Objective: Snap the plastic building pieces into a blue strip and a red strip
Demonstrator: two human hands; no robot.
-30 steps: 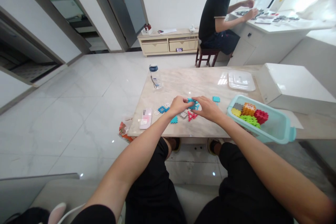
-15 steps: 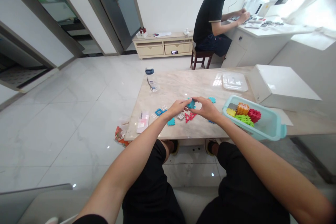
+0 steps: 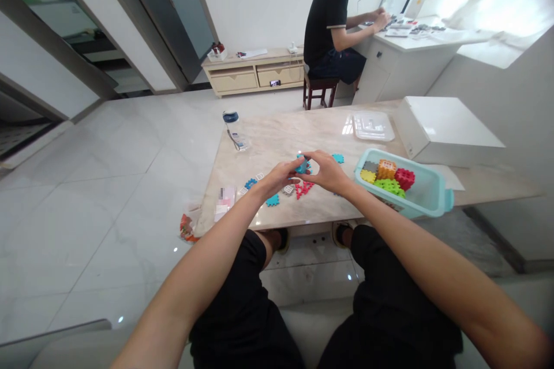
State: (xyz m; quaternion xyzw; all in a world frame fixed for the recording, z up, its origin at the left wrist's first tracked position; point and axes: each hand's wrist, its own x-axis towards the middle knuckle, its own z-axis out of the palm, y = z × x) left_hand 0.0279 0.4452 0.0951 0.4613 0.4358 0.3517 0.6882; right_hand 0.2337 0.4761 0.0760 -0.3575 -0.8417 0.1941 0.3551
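Observation:
Both hands meet over the table, gripping blue interlocking tiles (image 3: 300,165) between them. My left hand (image 3: 279,177) closes on the tiles from the left, while my right hand (image 3: 325,168) pinches them from the right, its fingers curved over the top. Fingers hide part of the tiles, so how they are joined cannot be told. Beneath and around the hands lie red triangular pieces (image 3: 303,189), a grey piece with a white window (image 3: 288,189), a flat turquoise tile (image 3: 272,200), a blue frame piece (image 3: 250,184) and another turquoise tile (image 3: 338,158).
A light-blue bin (image 3: 426,207) with stacked coloured tiles stands at the right. Behind it are a white box (image 3: 450,127) and a clear plastic lid (image 3: 373,127). A water bottle (image 3: 236,131) and a pink-white packet (image 3: 225,203) are at left. A person (image 3: 331,29) sits beyond.
The view has shifted, moving the scene slightly left. The held blue tiles have been turned between my fingers, and both hands still grip them.

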